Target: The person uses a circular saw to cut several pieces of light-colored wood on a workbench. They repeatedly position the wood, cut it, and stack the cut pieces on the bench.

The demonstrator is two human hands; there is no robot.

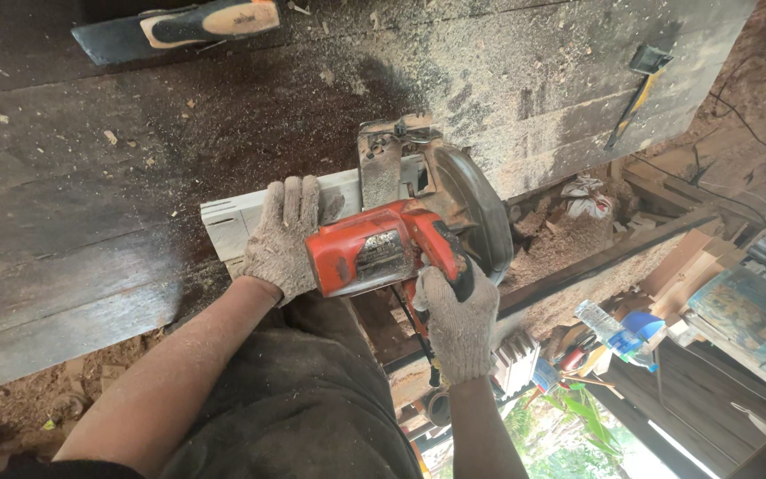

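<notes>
Under the left hand (pixel 282 238), pressed flat, lies a pale board (pixel 241 217) on the counter (pixel 90 177); the right hand (pixel 457 321) grips the orange saw (pixel 383 253). Blade sits beside those fingers—slipping risks cutting.

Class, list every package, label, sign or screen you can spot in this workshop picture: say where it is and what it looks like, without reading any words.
Label plate: on the red circular saw's motor housing, silvery worn rectangle.
Bottle: lower right under the bench, clear with blue label.
Cardboard box: right, brown, open.
Printed box: far right, flat, blue-green picture.
No screens or signs can be made out.
</notes>
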